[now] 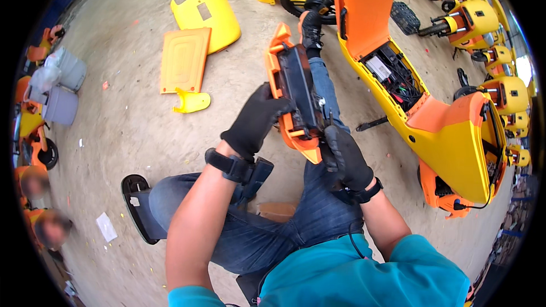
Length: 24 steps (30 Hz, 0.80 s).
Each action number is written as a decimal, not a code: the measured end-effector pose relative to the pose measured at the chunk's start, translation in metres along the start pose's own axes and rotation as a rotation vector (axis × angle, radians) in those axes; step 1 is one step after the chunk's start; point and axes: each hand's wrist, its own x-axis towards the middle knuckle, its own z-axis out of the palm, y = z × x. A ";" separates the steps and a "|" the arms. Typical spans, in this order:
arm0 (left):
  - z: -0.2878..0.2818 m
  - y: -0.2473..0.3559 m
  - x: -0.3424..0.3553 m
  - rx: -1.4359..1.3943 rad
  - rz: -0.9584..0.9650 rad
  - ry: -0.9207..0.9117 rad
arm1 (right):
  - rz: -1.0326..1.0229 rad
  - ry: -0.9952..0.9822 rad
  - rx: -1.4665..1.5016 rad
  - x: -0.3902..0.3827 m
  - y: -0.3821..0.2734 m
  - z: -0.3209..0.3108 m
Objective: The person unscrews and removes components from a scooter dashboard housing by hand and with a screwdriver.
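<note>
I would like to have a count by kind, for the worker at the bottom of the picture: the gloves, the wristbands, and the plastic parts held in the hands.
Black gloves: 2
Black wristbands: 2
Orange-and-black plastic part: 1
Total: 5

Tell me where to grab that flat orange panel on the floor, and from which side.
Probably the orange panel's left edge, coming from its left: that edge is long and straight, while the upper right overlaps the yellow shell and the small yellow piece sits by its lower edge. Your left hand holds the orange-and-black part.
</note>
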 end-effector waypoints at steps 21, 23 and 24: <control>0.012 0.013 -0.007 0.301 -0.095 0.032 | 0.127 0.044 -0.092 0.001 -0.014 0.015; 0.011 0.011 -0.007 0.300 -0.123 0.069 | 0.125 0.044 -0.124 0.002 -0.010 0.015; 0.007 0.004 -0.004 0.296 -0.135 0.074 | 0.134 0.053 -0.106 0.002 -0.010 0.016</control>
